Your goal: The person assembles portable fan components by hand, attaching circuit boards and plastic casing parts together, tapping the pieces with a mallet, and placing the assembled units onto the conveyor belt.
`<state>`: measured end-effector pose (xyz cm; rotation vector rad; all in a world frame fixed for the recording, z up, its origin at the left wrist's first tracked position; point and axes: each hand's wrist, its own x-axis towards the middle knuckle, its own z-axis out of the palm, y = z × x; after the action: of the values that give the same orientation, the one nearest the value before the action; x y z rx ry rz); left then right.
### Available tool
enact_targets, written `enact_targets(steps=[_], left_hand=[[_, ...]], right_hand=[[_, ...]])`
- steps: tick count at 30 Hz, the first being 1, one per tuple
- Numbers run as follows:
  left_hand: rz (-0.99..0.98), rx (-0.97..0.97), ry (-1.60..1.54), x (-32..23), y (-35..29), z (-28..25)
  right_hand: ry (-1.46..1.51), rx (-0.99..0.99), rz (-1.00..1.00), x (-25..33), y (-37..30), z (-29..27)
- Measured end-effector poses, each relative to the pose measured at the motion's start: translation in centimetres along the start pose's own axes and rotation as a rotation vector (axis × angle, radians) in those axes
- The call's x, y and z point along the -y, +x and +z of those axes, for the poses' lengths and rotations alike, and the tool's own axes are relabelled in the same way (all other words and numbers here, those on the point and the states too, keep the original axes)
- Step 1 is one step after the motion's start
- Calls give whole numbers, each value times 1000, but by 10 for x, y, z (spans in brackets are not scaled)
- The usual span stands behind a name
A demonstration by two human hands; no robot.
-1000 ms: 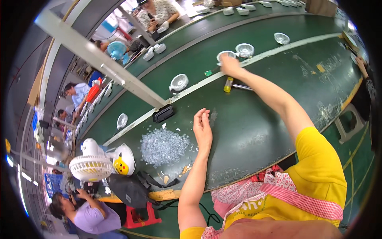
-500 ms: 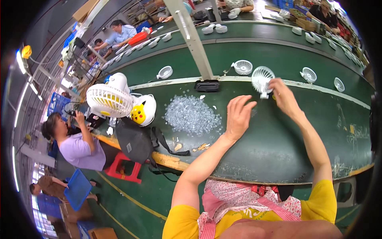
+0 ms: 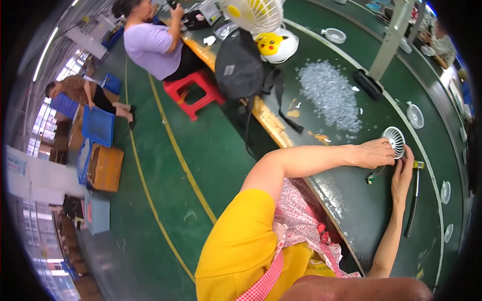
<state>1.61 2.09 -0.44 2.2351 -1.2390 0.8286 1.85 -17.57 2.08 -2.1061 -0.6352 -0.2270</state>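
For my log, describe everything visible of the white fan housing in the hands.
The white fan housing is round, plastic-looking, with thin slats radiating from its middle. It is tilted over the dark bench, held by the left hand at its lower left and the right hand at its lower rim. Its back is hidden.

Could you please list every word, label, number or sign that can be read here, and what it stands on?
Yellow shirt: printed lettering on the front, only partly visible; I leave its wording uncopied.
White-and-blue sign at far left: too small and blurred to read.
Black bag: grey patch, nothing readable.
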Motion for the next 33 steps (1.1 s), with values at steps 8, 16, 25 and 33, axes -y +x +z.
enact_targets(steps=[8,16,25,33], left_hand=[[-136,-58,-66,0,0,1],[-165,9,-174,-10,7,-12],[-176,-121,-19,-11,11,-17],[-177,-127,168,-17,21,-15]], right_hand=[[340,-28,185,-9,-5,-5],[384,42,265,6,-9,-3],[566,238,438,39,-16,-15],[-100,-7,72,53,-22,-8]])
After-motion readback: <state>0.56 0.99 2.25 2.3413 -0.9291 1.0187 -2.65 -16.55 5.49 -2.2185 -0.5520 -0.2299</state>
